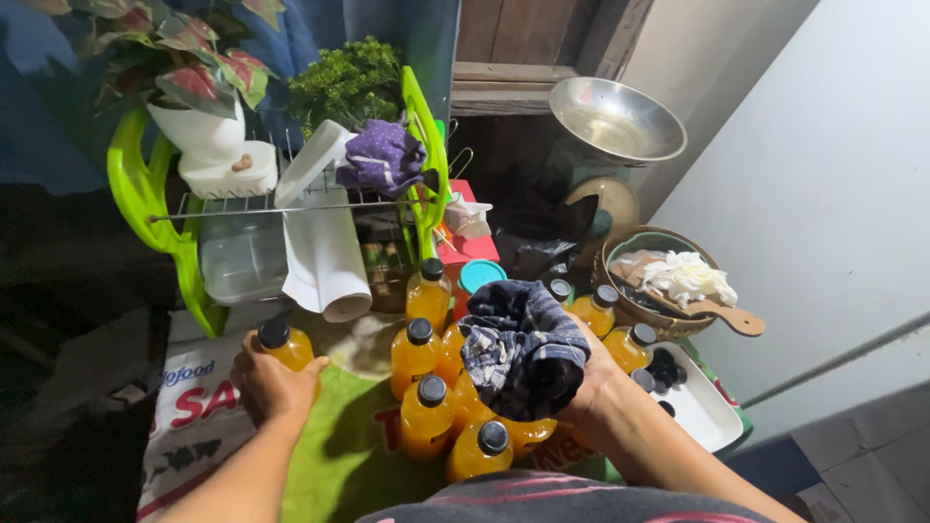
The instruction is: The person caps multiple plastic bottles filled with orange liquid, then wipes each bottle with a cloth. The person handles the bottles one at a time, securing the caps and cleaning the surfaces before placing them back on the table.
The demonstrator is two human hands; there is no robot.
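Head cam: your left hand (266, 383) is wrapped round an orange bottle (287, 348) w/ black cap, standing apart at table's left. Your right hand (581, 383) has fingers closed under a bunched dark plaid cloth (523, 349), held over the cluster of orange bottles (426, 407) mid-table. Green dish rack (145, 203) behind.

A low surface covered by a green printed sheet (334, 436) carries a cluster of orange juice bottles (426, 387), a white rectangular tray (702, 412), a woven basket (659, 315) and a green dish rack (194, 232).
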